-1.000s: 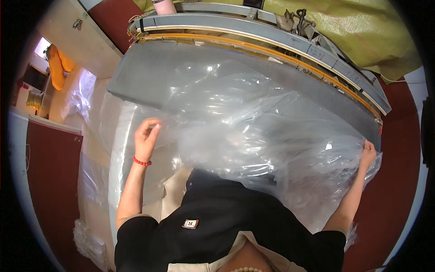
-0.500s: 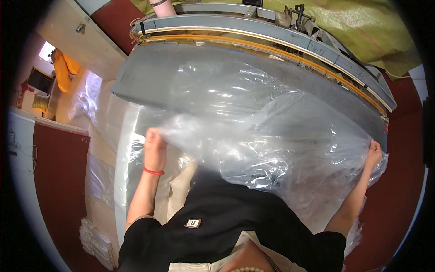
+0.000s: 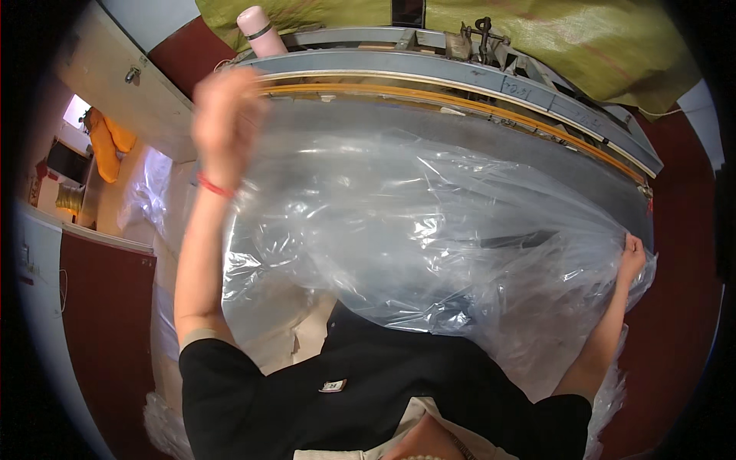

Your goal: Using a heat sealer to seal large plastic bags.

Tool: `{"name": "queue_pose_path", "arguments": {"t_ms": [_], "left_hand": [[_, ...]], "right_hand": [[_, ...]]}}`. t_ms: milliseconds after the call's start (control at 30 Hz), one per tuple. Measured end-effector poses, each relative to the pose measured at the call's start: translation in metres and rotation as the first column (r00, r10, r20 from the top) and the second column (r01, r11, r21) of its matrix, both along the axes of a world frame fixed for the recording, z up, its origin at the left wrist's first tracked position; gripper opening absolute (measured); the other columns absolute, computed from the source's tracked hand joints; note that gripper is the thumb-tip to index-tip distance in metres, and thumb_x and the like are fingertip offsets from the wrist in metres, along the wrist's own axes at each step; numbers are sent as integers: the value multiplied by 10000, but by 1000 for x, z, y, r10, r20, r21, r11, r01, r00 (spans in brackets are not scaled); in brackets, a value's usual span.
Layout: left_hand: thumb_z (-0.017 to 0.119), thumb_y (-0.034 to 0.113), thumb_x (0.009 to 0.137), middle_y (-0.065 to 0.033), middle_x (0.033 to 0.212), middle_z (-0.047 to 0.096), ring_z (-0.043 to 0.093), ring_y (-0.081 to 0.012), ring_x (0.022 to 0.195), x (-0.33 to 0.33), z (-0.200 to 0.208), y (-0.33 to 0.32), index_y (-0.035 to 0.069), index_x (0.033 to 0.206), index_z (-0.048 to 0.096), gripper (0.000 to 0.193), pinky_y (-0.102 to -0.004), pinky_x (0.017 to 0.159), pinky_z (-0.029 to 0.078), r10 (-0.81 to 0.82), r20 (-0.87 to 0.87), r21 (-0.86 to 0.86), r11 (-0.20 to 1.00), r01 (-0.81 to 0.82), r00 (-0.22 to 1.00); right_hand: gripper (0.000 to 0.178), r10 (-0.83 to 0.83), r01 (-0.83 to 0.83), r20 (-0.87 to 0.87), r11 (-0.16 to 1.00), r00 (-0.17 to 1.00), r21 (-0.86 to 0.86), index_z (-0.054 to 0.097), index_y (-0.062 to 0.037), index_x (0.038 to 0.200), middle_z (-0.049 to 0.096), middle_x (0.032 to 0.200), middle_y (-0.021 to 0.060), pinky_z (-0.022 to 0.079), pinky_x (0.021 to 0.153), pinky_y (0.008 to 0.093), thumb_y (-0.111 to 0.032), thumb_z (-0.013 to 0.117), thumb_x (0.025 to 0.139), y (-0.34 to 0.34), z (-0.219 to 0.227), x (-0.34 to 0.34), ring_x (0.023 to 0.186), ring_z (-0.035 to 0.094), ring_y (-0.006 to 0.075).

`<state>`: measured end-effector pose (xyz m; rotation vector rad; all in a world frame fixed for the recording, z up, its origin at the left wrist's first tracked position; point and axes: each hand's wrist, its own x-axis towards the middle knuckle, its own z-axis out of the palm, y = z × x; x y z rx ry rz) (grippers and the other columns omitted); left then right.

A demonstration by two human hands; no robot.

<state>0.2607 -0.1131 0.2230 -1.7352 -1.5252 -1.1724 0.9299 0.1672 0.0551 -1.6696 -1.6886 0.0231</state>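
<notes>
A large sheet of clear plastic film [image 3: 360, 230] spreads in front of me, wrinkled and shiny, over a long grey surface [image 3: 330, 115]. Its near part hangs against my black shirt. At the right end, my right hand [image 3: 632, 259] is closed on the film's edge, bunching it into folds. My left hand [image 3: 228, 123], with a red band at the wrist, is raised at the far left corner of the grey surface. Motion blurs its fingers, but they look curled, and the film stretches up to them.
A grey metal frame [image 3: 368, 60] with an orange strip [image 3: 399, 91] runs along the far side, carrying a metal clamp [image 3: 483, 42]. Behind it stand a pink bottle [image 3: 261, 32] and yellow-green woven sacking [image 3: 552, 46]. A door with a knob [image 3: 132, 74] is at left.
My left hand has moved up and away, from near my body to the far left corner, and the film now spreads over the left end. The right hand stays in place.
</notes>
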Motion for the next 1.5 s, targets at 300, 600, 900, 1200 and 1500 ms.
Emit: {"name": "queue_pose_path", "arguments": {"t_ms": [300,600,900,1200,1500], "left_hand": [[562,446,742,-111,1327,339,275,-299,1245,24,-111,-44,116,1208,447,583,-529,967,223,-134,-187,-853,513,-94,973],[591,20,754,-52,831,603,538,-125,704,-12,-94,-19,7,814,596,62,-225,594,420,7,313,-559,809,179,950],[700,173,670,-87,960,585,524,-229,890,-13,-117,-20,31,963,584,346,-325,785,418,-45,168,-719,678,154,985],[547,104,830,-13,809,593,535,-108,756,-17,-110,0,-9,873,593,129,-231,700,423,111,717,-494,777,390,688],[545,98,785,-17,727,593,509,-52,678,-40,-153,82,23,844,577,100,-218,621,427,213,657,-511,831,219,723]], "right_hand": [[198,-5,4,-21,998,1000,-55,606,-46,834,570,674,19,406,619,228,-238,561,825,-17,-6,50,647,488,83],[271,-19,19,21,1000,1000,-3,604,-55,852,611,720,68,426,645,289,-317,542,829,-8,-21,63,654,522,147],[302,-44,45,58,999,997,-16,603,-44,863,627,779,79,425,671,278,-336,533,835,-10,-17,58,697,553,155],[288,-79,79,62,997,995,3,600,-48,858,625,788,90,425,668,289,-327,532,837,-17,-12,51,698,555,171],[266,-24,24,-45,1000,999,4,604,-27,865,618,778,82,418,682,275,-286,553,828,-9,-22,67,710,532,149]]}}
